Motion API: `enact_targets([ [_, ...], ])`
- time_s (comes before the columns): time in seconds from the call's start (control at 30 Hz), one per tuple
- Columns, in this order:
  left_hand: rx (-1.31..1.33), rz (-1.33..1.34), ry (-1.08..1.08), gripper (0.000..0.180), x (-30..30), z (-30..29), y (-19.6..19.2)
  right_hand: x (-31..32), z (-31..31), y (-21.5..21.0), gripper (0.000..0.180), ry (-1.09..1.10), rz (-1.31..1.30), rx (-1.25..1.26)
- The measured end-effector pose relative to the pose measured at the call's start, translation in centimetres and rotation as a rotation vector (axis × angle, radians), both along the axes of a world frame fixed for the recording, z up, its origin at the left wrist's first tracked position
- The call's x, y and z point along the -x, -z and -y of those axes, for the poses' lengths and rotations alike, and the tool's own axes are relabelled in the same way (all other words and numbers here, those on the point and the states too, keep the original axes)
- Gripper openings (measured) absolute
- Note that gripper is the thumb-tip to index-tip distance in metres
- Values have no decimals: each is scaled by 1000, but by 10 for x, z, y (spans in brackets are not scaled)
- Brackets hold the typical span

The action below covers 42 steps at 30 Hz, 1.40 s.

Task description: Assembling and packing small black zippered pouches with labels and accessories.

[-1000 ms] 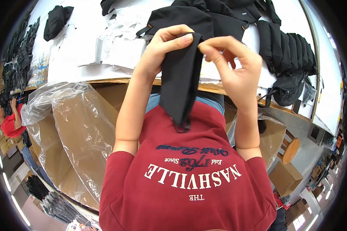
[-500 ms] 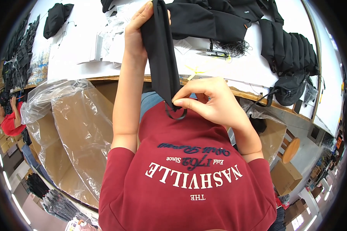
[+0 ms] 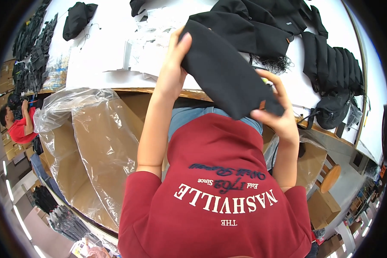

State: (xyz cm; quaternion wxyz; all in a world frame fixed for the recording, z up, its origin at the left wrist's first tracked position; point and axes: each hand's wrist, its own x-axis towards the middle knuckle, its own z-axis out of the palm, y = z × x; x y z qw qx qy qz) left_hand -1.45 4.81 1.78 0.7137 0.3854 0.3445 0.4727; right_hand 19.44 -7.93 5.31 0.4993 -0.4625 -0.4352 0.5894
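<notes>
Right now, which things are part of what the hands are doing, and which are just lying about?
In hand:
black pouch, held by left hand and right hand

Lying about:
row of black bags
plastic-lined cardboard box
white table

Both hands hold a flat black fabric pouch (image 3: 228,73) slantwise at upper centre: the left hand (image 3: 173,73) grips its upper-left end, the right hand (image 3: 274,112) its lower-right corner. Behind it lies a white bench (image 3: 99,64) strewn with black bags (image 3: 331,64). A plastic-lined cardboard box (image 3: 94,142) stands at left.

left hand (image 3: 173,71) gripping, right hand (image 3: 275,112) pinching
</notes>
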Motion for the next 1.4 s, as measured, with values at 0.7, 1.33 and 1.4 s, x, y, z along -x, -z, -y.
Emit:
enact_targets([
  [0.7,-451,-336,98,35,25,53,8,-4,-13,20,55,244,371,-386],
  [1.33,-599,-502,278,68,-2,52,4,-71,-6,-5,33,-162,506,-3],
  [1.4,-647,-464,327,70,-6,49,8,-78,0,-3,36,-163,527,-2],
])
